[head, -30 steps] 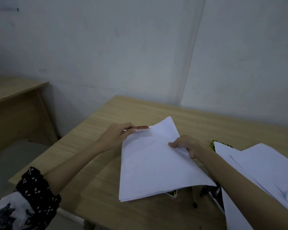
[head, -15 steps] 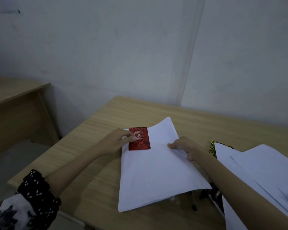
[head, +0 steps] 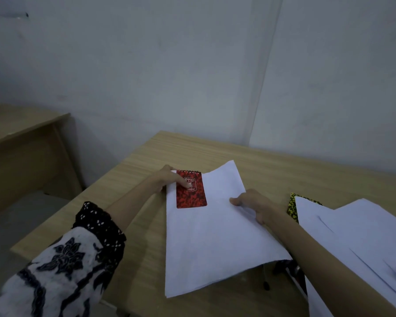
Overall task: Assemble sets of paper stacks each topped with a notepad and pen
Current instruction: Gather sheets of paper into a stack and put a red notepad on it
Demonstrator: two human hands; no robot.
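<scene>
A white paper stack lies on the wooden desk in front of me. A small red spiral notepad rests flat on the stack's far left corner. My left hand reaches over that corner, its thumb pressing on the notepad cover. My right hand lies on the stack's right edge, fingers curled over the sheets. Dark pens poke out from under the stack's near right corner, partly hidden.
A yellow-and-black notepad peeks out from under more white sheets at the right. White walls meet in a corner behind the desk. A second wooden desk stands at the left, across a gap of floor.
The red notepad went from edge-on at the stack's far corner to lying flat on it. My left hand has shifted over it. The stack settled flatter.
</scene>
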